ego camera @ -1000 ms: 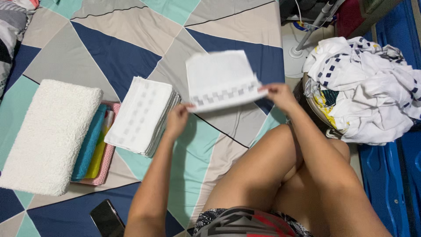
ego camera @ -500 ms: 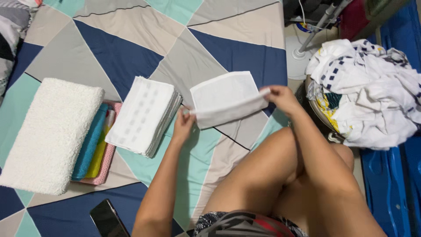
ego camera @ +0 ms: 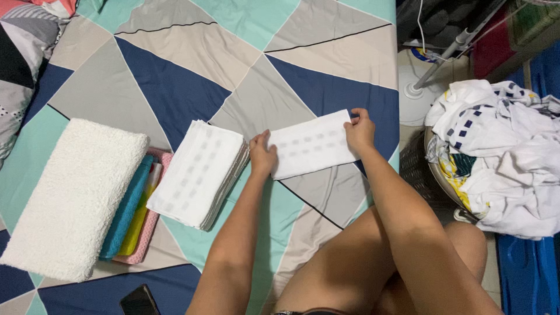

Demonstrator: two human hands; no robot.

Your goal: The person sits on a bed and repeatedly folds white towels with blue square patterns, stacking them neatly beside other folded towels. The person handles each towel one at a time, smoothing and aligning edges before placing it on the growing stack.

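Observation:
A small white cloth with a faint checked stripe lies folded flat on the patterned bed cover. My left hand presses on its left end and my right hand holds its right end. Just left of my left hand sits a stack of folded white cloths, touching or nearly touching the flat cloth.
A thick white towel lies over folded teal, yellow and pink cloths at the left. A basket of crumpled white laundry stands at the right beside the bed. A black phone lies near the bottom edge. A fan base stands on the floor.
The white cloth was held up in the air by both hands; it has been folded over and lowered flat onto the bed cover, with both hands still on its ends.

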